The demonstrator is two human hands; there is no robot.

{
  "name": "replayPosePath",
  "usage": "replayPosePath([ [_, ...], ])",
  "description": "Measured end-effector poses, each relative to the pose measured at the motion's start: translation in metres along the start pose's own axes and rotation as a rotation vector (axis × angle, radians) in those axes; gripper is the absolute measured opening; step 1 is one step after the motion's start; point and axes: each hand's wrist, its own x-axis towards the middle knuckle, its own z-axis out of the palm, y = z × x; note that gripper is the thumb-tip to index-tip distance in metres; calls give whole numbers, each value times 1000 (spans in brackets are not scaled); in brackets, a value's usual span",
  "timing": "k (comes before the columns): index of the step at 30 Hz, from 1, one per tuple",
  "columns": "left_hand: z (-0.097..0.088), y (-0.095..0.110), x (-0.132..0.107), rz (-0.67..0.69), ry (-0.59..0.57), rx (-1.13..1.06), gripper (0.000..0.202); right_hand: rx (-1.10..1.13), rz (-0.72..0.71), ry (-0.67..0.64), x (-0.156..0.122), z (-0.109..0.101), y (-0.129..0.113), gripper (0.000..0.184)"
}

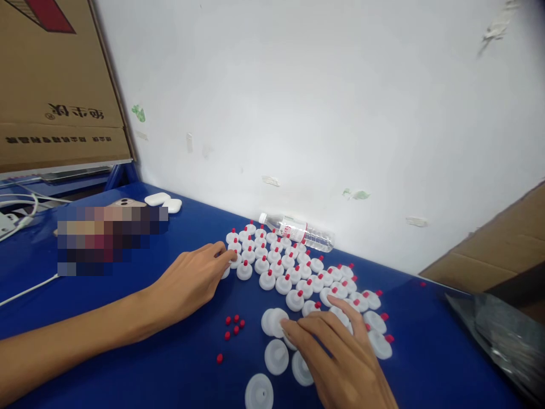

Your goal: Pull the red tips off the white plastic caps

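Observation:
My left hand (198, 270) is at the left end of a cluster of white round caps with red tips (267, 279). Its fingers are curled together at one white cap (235, 260) on that edge, and they partly cover it. Over the near right side of the group hovers my right hand (336, 346), fingers spread. One of its fingertips touches a white cap without a red tip (279, 322); other plain white caps (276, 357) lie beside and under this hand. Several small loose red tips (236, 329) are scattered on the blue table between both hands.
Behind the caps a clear plastic bottle (306, 233) lies against the white wall. A phone (128, 203), partly blurred, a white case (172, 205) and a white cable (29, 291) are at left. A dark plastic bag (502, 335) rests at right, cardboard (55, 85) at upper left.

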Motion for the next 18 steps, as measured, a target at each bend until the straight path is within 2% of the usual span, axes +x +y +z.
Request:
replayPosePath([
  [10,0,2,-1,15,20,-5,29,-3,-15,-17,0,1,3,37],
  [18,-1,3,-3,35,98,-39,24,-10,17,15,0,-1,5,42],
])
